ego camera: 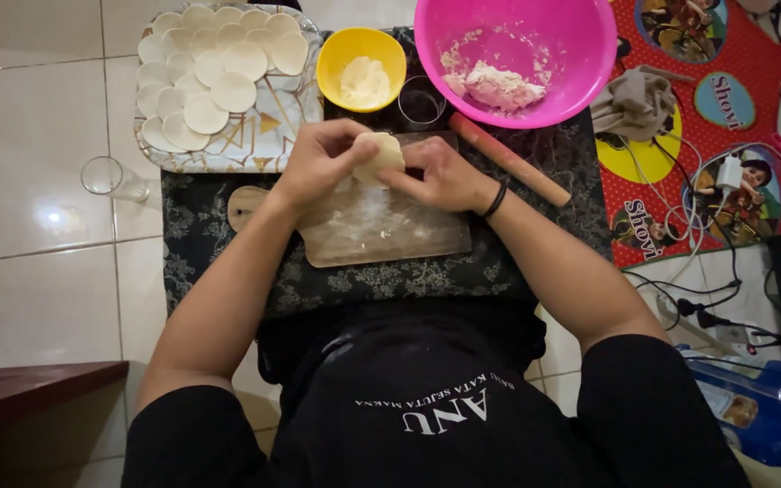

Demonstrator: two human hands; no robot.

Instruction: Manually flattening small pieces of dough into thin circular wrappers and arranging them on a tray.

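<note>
Head view — both hands [318, 163] [440, 176] pinch dough piece [378, 154]; pink bowl [580, 54] beyond.

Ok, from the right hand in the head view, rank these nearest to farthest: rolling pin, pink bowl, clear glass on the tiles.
From the right hand, which holds a dough piece together with the left hand:
1. Rolling pin, just to its right on the dark cloth.
2. Pink bowl, above and right, holding dough.
3. Clear glass, far left on the white tiles.
</note>
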